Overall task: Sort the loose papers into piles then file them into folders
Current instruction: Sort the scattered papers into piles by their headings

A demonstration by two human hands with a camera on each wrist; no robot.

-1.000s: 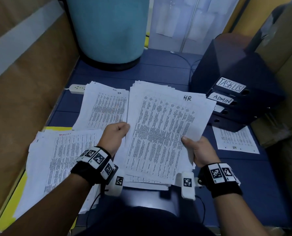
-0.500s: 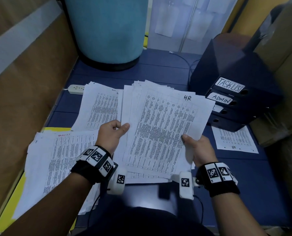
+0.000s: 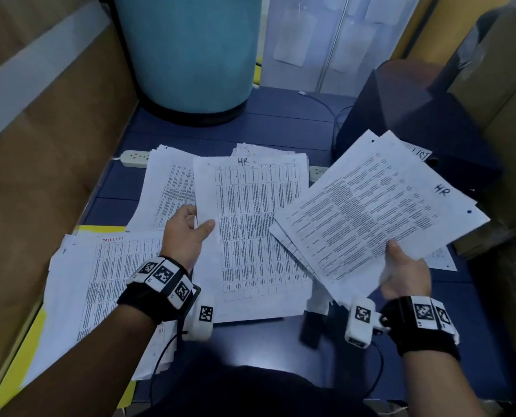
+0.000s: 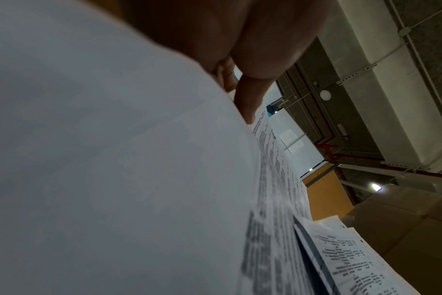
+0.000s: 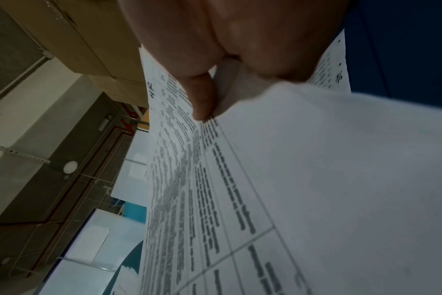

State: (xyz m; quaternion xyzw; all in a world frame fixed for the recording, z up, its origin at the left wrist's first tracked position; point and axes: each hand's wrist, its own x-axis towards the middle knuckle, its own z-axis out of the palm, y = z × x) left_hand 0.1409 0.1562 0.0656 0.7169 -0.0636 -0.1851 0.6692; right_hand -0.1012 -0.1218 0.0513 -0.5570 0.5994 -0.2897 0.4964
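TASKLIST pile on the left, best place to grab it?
Take the TASKLIST pile by its near right edge, coming in from the right beside the left hand. It lies flat on a yellow folder, sheets fanned, so pinch the whole thickness, thumb on top.

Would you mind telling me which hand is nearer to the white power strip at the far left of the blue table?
Left. The left hand holds papers just in front of the white power strip; the right hand holds its sheaf far off to the right.
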